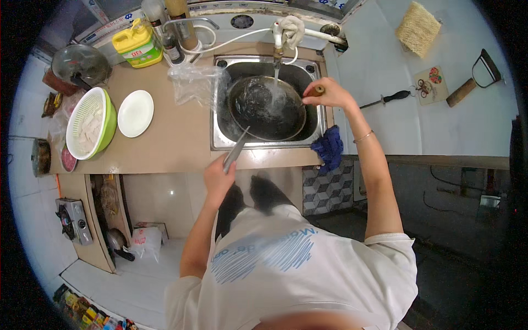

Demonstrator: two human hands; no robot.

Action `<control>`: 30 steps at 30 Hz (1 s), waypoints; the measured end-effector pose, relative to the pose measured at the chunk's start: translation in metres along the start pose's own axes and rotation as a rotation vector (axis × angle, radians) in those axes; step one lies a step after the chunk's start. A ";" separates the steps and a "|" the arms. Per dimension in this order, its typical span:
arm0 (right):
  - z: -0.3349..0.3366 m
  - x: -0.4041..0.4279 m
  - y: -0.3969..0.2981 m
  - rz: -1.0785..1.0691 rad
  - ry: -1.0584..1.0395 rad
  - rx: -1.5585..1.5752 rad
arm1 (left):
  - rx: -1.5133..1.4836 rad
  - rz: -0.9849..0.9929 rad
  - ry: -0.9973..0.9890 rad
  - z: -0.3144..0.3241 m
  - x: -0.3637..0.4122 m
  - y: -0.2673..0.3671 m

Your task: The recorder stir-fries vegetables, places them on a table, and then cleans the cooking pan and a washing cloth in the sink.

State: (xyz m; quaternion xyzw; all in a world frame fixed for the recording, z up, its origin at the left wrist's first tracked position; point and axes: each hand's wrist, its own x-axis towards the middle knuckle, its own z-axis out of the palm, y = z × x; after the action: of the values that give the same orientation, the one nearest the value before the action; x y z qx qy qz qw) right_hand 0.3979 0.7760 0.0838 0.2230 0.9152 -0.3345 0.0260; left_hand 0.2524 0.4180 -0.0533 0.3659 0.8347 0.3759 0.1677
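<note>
A dark wok sits in the steel sink under the running tap, with water falling into it. My right hand is at the wok's right rim, its fingers around a short wooden handle. My left hand grips a grey metal utensil, perhaps a spatula or a blade seen edge-on; its tip lies over the wok's near rim. A blue cloth hangs at the sink's front right corner.
Left on the counter are a plastic bag, a white plate, a green-and-white colander with pale pieces and a yellow detergent jug. On the right lie a sharpening steel, a peeler-like tool with a wooden handle and a loofah pad.
</note>
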 end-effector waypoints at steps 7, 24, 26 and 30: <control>0.001 0.009 -0.032 0.446 0.361 0.257 | 0.261 0.142 -0.113 -0.003 0.002 0.012; 0.108 -0.001 0.052 0.022 0.595 0.197 | 0.246 0.130 -0.170 0.007 0.001 0.009; 0.112 0.002 0.052 0.029 0.565 0.247 | 0.235 0.142 -0.169 0.010 0.001 0.005; 0.102 0.003 0.046 0.289 0.487 1.056 | 0.206 0.204 -0.129 0.005 0.004 0.007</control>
State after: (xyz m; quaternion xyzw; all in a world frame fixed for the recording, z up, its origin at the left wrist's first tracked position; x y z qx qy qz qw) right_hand 0.4048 0.7449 -0.0236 0.3981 0.5653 -0.6763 -0.2538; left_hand 0.2562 0.4262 -0.0518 0.4875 0.8148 0.2791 0.1435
